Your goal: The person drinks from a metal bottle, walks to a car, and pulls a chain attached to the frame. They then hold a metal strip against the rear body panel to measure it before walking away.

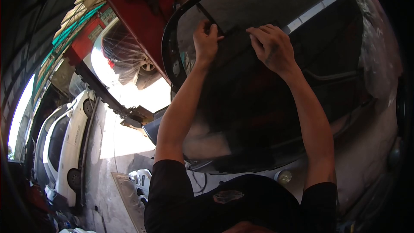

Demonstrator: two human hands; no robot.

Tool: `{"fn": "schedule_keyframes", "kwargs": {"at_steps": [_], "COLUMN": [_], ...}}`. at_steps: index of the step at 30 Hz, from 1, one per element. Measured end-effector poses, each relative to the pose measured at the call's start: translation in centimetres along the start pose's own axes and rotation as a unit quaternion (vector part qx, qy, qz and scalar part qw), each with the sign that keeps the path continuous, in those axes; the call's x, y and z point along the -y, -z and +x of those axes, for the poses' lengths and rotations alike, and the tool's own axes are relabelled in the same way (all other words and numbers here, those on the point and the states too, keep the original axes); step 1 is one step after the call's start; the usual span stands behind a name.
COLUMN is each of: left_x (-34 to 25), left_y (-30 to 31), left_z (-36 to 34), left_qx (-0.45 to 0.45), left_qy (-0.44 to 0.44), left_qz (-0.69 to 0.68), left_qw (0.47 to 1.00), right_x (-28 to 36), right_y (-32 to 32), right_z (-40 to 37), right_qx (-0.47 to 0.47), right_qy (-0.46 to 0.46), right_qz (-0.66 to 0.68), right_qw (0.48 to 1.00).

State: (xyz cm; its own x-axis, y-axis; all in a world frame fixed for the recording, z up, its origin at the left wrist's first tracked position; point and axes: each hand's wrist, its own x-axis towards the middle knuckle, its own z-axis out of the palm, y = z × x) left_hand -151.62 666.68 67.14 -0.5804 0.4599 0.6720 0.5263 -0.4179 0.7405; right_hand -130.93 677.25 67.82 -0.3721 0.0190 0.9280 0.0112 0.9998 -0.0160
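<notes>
A large, glossy dark car panel (254,103), glass-like on its upper part, lies in front of me. My left hand (206,43) is at its upper left, fingers bent and closed at a thin dark strip (208,15) that slants across the surface. To the right, my right hand (272,47) is just over the same surface with its fingers curled together. A dark smudge marks the back of that hand. Anything between its fingertips is too dark to make out.
Clear plastic sheeting (377,56) hangs along the panel's right edge. A red body part (133,13) stands at upper left. Beyond are a plastic-wrapped car (125,54) and a white car (69,142). A pale door-like panel (129,194) leans lower left.
</notes>
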Motion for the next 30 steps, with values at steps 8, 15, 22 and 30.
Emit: {"fn": "schedule_keyframes", "kwargs": {"at_steps": [8, 15, 22, 30], "left_x": [-0.6, -2.5, -7.2, -13.4], "left_y": [-0.1, -0.1, 0.1, -2.2], "left_z": [0.1, -0.9, -7.5, -28.8], "left_qx": [0.008, 0.019, -0.01, 0.021], "left_qy": [0.0, -0.026, -0.072, 0.138], "left_qz": [0.012, 0.126, 0.198, 0.029], "left_qw": [1.0, 0.991, 0.977, 0.99], "right_x": [-0.2, -0.5, -0.9, -1.1], "right_y": [0.0, 0.4, 0.6, 0.3], "right_z": [0.0, 0.0, -0.5, -1.0], "right_qx": [-0.009, -0.007, -0.007, -0.013], "right_qy": [0.002, 0.003, 0.022, 0.051], "right_qz": [-0.003, 0.027, 0.05, 0.051], "right_qw": [1.0, 1.0, 0.998, 0.997]}}
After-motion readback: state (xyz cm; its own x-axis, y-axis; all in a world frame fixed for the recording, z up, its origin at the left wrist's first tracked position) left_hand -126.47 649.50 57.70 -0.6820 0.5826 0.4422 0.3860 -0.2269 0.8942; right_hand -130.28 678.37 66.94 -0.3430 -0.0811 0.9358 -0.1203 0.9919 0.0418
